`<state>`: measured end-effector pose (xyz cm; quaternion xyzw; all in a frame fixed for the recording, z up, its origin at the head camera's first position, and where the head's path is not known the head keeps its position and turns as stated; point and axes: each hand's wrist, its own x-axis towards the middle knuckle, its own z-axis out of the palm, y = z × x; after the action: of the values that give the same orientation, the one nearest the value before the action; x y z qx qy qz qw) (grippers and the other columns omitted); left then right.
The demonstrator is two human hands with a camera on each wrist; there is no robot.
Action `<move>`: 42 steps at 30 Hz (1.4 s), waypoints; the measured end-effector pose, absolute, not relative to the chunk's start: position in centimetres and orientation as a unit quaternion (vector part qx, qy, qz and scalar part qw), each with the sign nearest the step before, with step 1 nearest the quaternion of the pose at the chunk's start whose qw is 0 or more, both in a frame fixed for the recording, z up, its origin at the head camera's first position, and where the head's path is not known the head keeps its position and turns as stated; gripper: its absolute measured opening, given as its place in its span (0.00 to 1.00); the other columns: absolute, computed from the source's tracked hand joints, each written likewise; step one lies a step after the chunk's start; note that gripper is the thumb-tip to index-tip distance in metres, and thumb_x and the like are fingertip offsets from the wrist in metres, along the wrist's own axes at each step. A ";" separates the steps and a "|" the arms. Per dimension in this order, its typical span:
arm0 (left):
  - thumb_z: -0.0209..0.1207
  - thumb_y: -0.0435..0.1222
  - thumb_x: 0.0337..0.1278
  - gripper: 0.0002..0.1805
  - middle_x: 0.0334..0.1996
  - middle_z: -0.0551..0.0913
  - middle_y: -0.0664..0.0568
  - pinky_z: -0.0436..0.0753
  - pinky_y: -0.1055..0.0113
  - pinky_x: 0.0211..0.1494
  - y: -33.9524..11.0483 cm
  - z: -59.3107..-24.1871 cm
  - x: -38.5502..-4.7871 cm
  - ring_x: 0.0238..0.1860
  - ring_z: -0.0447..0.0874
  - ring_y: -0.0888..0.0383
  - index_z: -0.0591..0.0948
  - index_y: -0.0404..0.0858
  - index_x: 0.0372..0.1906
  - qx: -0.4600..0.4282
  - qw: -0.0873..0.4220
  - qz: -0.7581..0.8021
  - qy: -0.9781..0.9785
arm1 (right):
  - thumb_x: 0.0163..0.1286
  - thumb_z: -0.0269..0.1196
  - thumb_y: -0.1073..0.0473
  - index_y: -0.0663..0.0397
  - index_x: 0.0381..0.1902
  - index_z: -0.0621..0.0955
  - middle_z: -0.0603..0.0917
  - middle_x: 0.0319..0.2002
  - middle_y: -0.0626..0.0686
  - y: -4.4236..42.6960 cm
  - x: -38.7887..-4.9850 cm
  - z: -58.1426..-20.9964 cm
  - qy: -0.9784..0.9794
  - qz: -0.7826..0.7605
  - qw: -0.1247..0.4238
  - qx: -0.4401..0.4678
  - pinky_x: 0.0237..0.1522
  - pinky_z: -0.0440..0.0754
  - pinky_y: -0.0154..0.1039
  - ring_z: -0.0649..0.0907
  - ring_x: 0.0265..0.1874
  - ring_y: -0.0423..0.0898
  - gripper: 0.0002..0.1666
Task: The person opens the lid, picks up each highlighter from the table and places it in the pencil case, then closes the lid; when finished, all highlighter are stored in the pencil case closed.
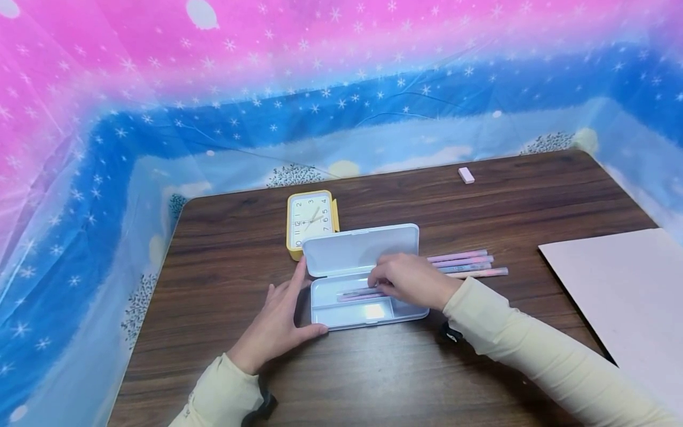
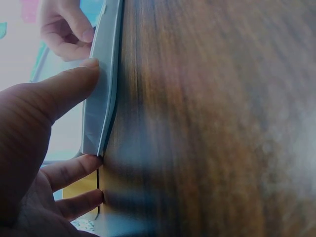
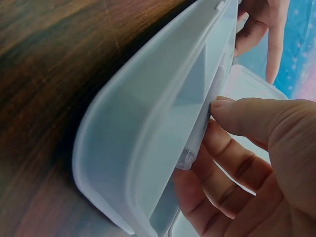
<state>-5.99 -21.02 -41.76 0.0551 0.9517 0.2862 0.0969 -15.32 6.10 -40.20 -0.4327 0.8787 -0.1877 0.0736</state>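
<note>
A white pencil case (image 1: 352, 325) lies with its lid (image 1: 363, 249) raised. My left hand (image 1: 277, 323) steadies its left end, fingers spread and fairly straight. In the left wrist view the thumb (image 2: 74, 86) presses the front wall, and fingertips touch the end and table. Over the case's right part, my right hand (image 1: 411, 279) pinches a pale pen (image 3: 200, 128) between thumb and fingers. That pen lies low in the long compartment; its clear end shows in the right wrist view. Slim pens (image 1: 354, 295) show there left of my fingers; their exact number is unclear.
Several pastel pens (image 1: 469, 261) lie on the table right of the case. A yellow-framed clock (image 1: 309, 219) lies behind its left corner. Farther back is a small pink eraser (image 1: 466, 175). A large white board (image 1: 619, 279) covers the table's right side.
</note>
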 end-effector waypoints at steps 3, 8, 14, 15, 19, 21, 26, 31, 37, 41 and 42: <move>0.76 0.53 0.40 0.73 0.71 0.70 0.49 0.44 0.33 0.75 -21.0 -41.7 -6.0 0.75 0.58 0.42 0.28 0.61 0.77 0.059 0.093 0.285 0.952 | 0.67 0.67 0.59 0.42 0.43 0.88 0.83 0.34 0.41 6.1 -15.3 -40.2 0.878 -0.187 0.077 -0.434 0.34 0.78 0.31 0.77 0.31 0.35 0.08; 0.76 0.53 0.40 0.73 0.71 0.70 0.49 0.45 0.32 0.75 -21.1 -41.8 -5.9 0.75 0.59 0.41 0.29 0.60 0.77 0.063 0.089 0.286 0.952 | 0.66 0.67 0.58 0.43 0.44 0.88 0.83 0.34 0.41 6.2 -15.2 -40.2 0.875 -0.191 0.082 -0.437 0.33 0.78 0.30 0.77 0.31 0.34 0.09; 0.76 0.53 0.40 0.73 0.71 0.70 0.49 0.44 0.32 0.75 -21.0 -41.8 -6.0 0.75 0.59 0.41 0.29 0.61 0.77 0.064 0.087 0.286 0.952 | 0.67 0.67 0.58 0.45 0.45 0.88 0.84 0.35 0.42 6.3 -15.0 -39.9 0.877 -0.196 0.087 -0.430 0.33 0.78 0.29 0.78 0.31 0.34 0.10; 0.76 0.53 0.40 0.73 0.71 0.70 0.49 0.44 0.32 0.75 -21.0 -41.8 -6.0 0.75 0.59 0.41 0.29 0.61 0.77 0.064 0.087 0.285 0.952 | 0.67 0.67 0.58 0.45 0.46 0.88 0.84 0.36 0.42 6.4 -15.0 -39.9 0.878 -0.197 0.089 -0.427 0.33 0.78 0.29 0.78 0.31 0.34 0.10; 0.77 0.53 0.39 0.74 0.72 0.69 0.50 0.45 0.32 0.75 -21.0 -41.8 -6.0 0.75 0.59 0.41 0.28 0.61 0.77 0.061 0.088 0.284 0.953 | 0.67 0.67 0.58 0.46 0.48 0.87 0.84 0.38 0.43 6.5 -14.9 -39.7 0.878 -0.205 0.096 -0.421 0.35 0.79 0.30 0.78 0.32 0.34 0.12; 0.77 0.53 0.38 0.74 0.72 0.69 0.50 0.44 0.32 0.75 -21.0 -41.9 -6.0 0.75 0.59 0.41 0.28 0.61 0.77 0.059 0.090 0.284 0.953 | 0.67 0.67 0.58 0.46 0.49 0.86 0.85 0.39 0.43 6.7 -14.9 -39.6 0.877 -0.211 0.099 -0.420 0.36 0.80 0.31 0.78 0.33 0.35 0.12; 0.77 0.53 0.39 0.74 0.71 0.71 0.50 0.44 0.31 0.74 -21.0 -41.8 -6.0 0.75 0.59 0.41 0.29 0.61 0.77 0.062 0.089 0.285 0.953 | 0.68 0.65 0.58 0.48 0.51 0.85 0.86 0.45 0.45 7.8 -14.7 -38.8 0.865 -0.238 0.099 -0.430 0.41 0.82 0.34 0.81 0.38 0.37 0.14; 0.77 0.53 0.39 0.74 0.71 0.71 0.49 0.45 0.31 0.74 -21.0 -41.7 -6.1 0.75 0.59 0.41 0.29 0.60 0.77 0.065 0.086 0.286 0.952 | 0.69 0.64 0.59 0.51 0.52 0.84 0.86 0.47 0.48 9.9 -14.5 -37.3 0.855 -0.263 0.085 -0.440 0.40 0.84 0.37 0.83 0.39 0.38 0.14; 0.76 0.53 0.40 0.74 0.70 0.72 0.49 0.45 0.31 0.74 -21.0 -41.6 -6.1 0.75 0.59 0.41 0.29 0.60 0.77 0.064 0.087 0.283 0.953 | 0.67 0.66 0.62 0.48 0.47 0.85 0.86 0.41 0.45 12.9 -14.7 -35.6 0.874 -0.276 0.051 -0.396 0.37 0.85 0.37 0.82 0.36 0.33 0.11; 0.76 0.53 0.40 0.73 0.70 0.72 0.49 0.45 0.31 0.74 -21.0 -41.7 -6.1 0.75 0.59 0.41 0.29 0.60 0.77 0.065 0.086 0.283 0.953 | 0.68 0.65 0.61 0.44 0.46 0.85 0.86 0.40 0.43 14.9 -15.4 -34.9 0.892 -0.260 0.040 -0.368 0.37 0.84 0.35 0.82 0.36 0.33 0.10; 0.76 0.53 0.40 0.73 0.70 0.72 0.49 0.45 0.31 0.74 -20.9 -41.7 -6.1 0.75 0.59 0.41 0.29 0.60 0.77 0.065 0.086 0.283 0.953 | 0.68 0.65 0.61 0.44 0.46 0.85 0.86 0.40 0.43 15.3 -15.6 -34.8 0.896 -0.255 0.040 -0.362 0.37 0.84 0.34 0.82 0.36 0.33 0.10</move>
<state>-6.05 -20.95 -41.70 0.0647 0.9532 0.2827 0.0861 -15.63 15.34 -34.82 -0.3618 0.8959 -0.2548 0.0403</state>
